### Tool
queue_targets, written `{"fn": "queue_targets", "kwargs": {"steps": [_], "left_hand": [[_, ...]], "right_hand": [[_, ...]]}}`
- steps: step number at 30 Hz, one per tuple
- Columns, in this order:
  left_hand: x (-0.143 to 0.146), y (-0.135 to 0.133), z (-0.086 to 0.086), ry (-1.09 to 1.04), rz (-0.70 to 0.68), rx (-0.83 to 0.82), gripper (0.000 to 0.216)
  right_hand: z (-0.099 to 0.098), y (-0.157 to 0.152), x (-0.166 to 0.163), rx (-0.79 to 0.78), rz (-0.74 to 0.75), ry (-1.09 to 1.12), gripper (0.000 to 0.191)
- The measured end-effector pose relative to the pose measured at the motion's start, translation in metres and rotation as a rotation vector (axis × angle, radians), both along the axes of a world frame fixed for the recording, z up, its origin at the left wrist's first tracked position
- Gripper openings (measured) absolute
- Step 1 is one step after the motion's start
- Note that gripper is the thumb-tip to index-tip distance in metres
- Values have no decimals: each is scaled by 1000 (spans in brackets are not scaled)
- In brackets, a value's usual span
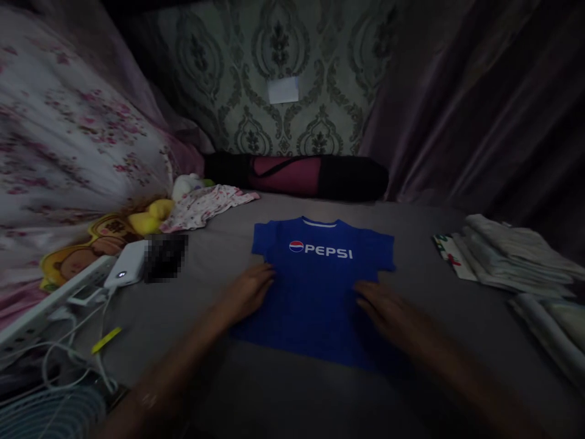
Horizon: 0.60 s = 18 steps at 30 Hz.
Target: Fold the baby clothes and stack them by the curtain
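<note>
Currently flat on grey sheet (214, 256), toward 6 o'clock in view: blue PEPSI T-shirt (315, 305), collar (320, 224) at 12. At its 9 o'clock edge, left hand (250, 289); at 3, right hand (382, 303). Hands apart; grip on cloth not discernible. Farther out toward 3 o'clock, folded cloth stack (516, 256).

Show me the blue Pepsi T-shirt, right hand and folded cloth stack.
Blue Pepsi T-shirt (315, 296), head view: front, below lettering.
Right hand (382, 303), head view: back.
Folded cloth stack (521, 249), head view: top.
</note>
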State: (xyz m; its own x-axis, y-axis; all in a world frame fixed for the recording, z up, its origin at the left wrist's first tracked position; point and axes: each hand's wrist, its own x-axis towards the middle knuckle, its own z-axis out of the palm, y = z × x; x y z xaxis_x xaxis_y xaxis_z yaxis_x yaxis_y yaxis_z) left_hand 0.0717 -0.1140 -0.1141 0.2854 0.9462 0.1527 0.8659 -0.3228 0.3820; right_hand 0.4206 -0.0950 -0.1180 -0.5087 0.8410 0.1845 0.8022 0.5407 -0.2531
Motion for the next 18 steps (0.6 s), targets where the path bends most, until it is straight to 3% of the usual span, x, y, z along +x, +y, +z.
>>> {"fn": "queue_targets", "kwargs": {"steps": [3, 6, 9, 13, 16, 18], "left_hand": [[33, 31, -18, 105, -43, -7, 51], [42, 36, -34, 128, -93, -38, 59], [29, 25, -35, 100, -127, -80, 60], [-2, 7, -18, -8, -148, -167, 56], [-29, 4, -6, -203, -70, -255, 49], [-48, 13, -1, -341, 66, -255, 47]], "right_hand": [[-18, 32, -54, 5, -12, -11, 51], [-38, 40, -66, 1, -21, -75, 54], [-48, 37, -43, 31, -46, -125, 53], [-51, 30, 3, 41, -20, -204, 55], [-48, 29, 26, 73, 23, -244, 52], [-41, 31, 26, 88, 42, -249, 49]]}}
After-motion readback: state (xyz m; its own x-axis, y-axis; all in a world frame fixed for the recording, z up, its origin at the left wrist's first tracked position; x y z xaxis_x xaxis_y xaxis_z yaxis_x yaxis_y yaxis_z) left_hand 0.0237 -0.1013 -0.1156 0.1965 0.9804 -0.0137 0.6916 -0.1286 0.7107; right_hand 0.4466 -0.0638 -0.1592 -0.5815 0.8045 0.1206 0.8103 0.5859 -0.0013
